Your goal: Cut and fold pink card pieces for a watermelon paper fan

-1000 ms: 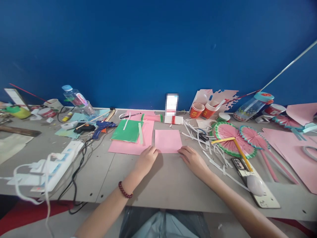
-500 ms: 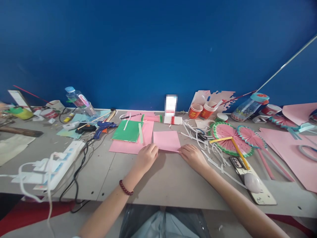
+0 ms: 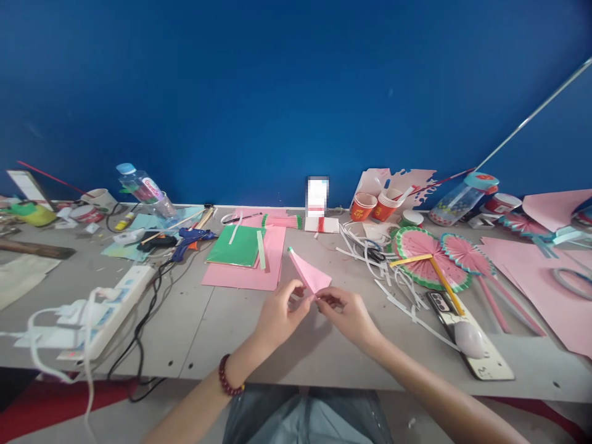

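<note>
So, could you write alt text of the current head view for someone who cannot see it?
A person's left-hand grip and right-hand grip pinch the near end of a folded pink paper with a green tip over a grey table. Green paper lies on a pink sheet to the left; paper fans and a phone lie to the right.

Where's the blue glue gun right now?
In the head view, the blue glue gun lies on the left side of the table, farther back than the left hand and just left of the green sheet.
</note>
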### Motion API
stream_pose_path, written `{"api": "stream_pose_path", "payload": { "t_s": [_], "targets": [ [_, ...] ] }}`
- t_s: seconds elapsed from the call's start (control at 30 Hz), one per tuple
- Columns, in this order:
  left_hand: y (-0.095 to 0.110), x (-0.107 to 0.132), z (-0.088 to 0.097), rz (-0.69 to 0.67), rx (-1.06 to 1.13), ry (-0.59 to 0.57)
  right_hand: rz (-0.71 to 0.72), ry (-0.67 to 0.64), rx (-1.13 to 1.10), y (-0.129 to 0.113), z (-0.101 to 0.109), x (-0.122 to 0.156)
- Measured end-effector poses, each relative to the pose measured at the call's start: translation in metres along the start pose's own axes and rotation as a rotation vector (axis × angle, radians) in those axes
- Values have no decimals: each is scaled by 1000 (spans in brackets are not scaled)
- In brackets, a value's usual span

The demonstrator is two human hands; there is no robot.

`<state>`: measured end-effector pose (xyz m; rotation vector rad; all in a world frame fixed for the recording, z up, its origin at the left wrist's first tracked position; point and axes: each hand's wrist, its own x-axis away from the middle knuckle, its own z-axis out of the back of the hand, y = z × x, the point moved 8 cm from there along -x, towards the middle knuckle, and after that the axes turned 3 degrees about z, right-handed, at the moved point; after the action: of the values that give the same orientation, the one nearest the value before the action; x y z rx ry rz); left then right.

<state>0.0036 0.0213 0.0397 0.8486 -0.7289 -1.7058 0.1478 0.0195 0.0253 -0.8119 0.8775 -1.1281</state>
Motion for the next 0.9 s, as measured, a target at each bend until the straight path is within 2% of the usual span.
{"api": "stream_pose_path", "payload": {
  "t_s": [0.1,0.2,0.23,0.33,0.4,0.47,0.57,0.67,0.77,0.9],
  "targets": [
    [-8,1,-4,155,176,-32,59,-69,-35,-15,-12,3],
    [-13,0,-3,200,216,-30,151,-135,5,-25,-15,2],
    [-13,0,-1,198,207,-27,180,-118,46,-28,-9,-1],
    [-11,-2,8,169,138,-19,287,92,259,-39,27,-13],
    [-4,-4,14,125,69,-48,361,157,392,-51,49,-23],
    [5,-7,19,69,-7,-85,447,105,468,-66,60,-34],
    [20,-11,28,-25,-152,-80,526,7,507,-82,68,-48],
    [35,-16,35,-146,-286,-49,546,-49,497,-88,71,-58],
    [50,-22,43,-279,-403,42,511,-56,462,-85,74,-65],
    [67,-28,60,-464,-571,309,521,80,443,-88,86,-66]
  ]
}}
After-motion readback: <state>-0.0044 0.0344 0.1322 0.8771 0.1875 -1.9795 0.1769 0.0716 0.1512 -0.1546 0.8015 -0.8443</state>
